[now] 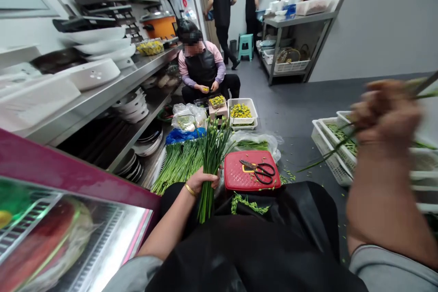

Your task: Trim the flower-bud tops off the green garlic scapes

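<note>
My left hand (204, 179) is wrapped round an upright bunch of green stalks with buds (215, 146), above my lap. Raised at the right, my right hand (386, 109) is blurred, its fingers closed round a thin green stalk (328, 154) that trails down to the left. Black-handled scissors (263, 171) lie on a red box (239, 180) in front of my knees. More long green stalks (178, 166) lie in a tray left of the bunch. Small green bud pieces (249, 205) rest on my black apron.
A seated person (201, 66) handles yellow flowers ahead, beside a white basket (253, 110) of them. White crates (337, 164) stand at the right. A steel shelf (137, 75) with dishes runs along the left, above a magenta-edged cabinet (78, 164). Two people stand farther back.
</note>
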Tool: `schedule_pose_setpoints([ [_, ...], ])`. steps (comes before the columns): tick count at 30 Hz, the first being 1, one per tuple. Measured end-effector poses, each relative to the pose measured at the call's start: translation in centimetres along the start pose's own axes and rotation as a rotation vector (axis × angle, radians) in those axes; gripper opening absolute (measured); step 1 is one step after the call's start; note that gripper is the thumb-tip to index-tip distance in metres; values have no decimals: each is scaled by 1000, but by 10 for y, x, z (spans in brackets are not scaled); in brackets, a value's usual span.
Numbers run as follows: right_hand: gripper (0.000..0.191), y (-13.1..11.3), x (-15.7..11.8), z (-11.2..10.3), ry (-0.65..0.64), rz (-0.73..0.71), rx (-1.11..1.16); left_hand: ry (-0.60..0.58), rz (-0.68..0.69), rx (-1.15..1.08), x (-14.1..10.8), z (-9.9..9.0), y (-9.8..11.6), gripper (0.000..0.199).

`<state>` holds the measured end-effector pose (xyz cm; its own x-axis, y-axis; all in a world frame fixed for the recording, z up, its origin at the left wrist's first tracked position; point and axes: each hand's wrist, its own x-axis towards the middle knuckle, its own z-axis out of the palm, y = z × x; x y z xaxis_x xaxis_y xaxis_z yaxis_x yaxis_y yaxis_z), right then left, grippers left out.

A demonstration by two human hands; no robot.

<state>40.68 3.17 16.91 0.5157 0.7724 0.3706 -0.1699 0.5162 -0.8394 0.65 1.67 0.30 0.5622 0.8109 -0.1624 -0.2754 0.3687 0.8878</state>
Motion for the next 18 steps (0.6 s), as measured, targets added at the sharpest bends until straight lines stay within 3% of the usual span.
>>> schedule_pose_setpoints([
  [3,33,48,-33,59,-258,292,7,-71,-26,20,1,7,-3,50],
  [7,47,86,-63,105,-453,445,94,-129,-59,68,-2,13,-8,50],
  [12,42,82,-67,117,-454,430,50,-167,-91,147,-5,15,-12,48],
  [18,36,52,-44,106,-308,133,-41,-192,-21,53,0,20,1,54],
])
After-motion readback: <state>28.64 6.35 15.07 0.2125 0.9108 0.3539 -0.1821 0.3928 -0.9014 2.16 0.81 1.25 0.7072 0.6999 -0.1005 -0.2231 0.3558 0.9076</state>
